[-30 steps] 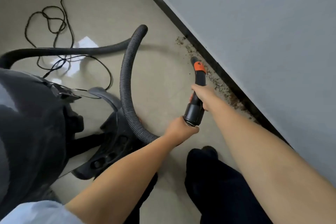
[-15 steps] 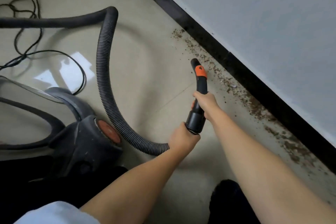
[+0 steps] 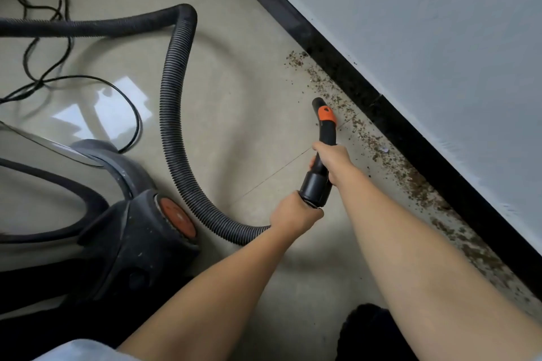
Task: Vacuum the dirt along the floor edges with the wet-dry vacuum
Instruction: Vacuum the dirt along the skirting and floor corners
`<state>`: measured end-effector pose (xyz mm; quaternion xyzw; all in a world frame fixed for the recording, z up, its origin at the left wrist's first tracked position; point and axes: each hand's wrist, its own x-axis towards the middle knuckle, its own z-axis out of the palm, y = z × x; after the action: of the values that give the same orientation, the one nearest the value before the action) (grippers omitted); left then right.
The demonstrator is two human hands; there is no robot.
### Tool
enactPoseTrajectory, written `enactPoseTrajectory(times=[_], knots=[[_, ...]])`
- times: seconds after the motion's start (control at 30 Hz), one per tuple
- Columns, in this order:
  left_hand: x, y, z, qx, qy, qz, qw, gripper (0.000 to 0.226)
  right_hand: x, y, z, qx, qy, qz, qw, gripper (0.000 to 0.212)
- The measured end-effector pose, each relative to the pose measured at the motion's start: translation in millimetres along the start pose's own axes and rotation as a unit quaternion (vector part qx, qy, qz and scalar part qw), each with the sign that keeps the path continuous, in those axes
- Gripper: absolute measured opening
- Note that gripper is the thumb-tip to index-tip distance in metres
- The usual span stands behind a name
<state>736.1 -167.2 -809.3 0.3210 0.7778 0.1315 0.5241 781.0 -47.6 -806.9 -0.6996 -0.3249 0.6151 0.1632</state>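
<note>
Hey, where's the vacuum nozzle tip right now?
In the head view the nozzle tip is right of centre, just short of the dirt lining the black baseboard, ahead of the right hand.

Vacuum, hose, nozzle and dirt at the floor edge.
My black nozzle (image 3: 322, 126), orange-collared, tilts down beside brown dirt (image 3: 390, 155) strewn along the baseboard; my ribbed hose (image 3: 173, 114) arcs back to the dark vacuum (image 3: 129, 243) at left.
</note>
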Motion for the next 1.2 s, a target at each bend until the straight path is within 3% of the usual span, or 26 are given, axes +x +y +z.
enactPoseTrajectory(times=[0.6, 1.2], knots=[[30.3, 39.4, -1.8, 0.094, -0.058, 0.04, 0.993, 0.031, 38.5, -14.6, -34.3, 0.078, 0.033, 0.043, 0.995, 0.014], [67.1, 59.8, -14.2, 0.021, -0.035, 0.012, 0.999, 0.032, 74.5, -55.1, -10.9, 0.023, 0.002, 0.008, 1.0, 0.009]])
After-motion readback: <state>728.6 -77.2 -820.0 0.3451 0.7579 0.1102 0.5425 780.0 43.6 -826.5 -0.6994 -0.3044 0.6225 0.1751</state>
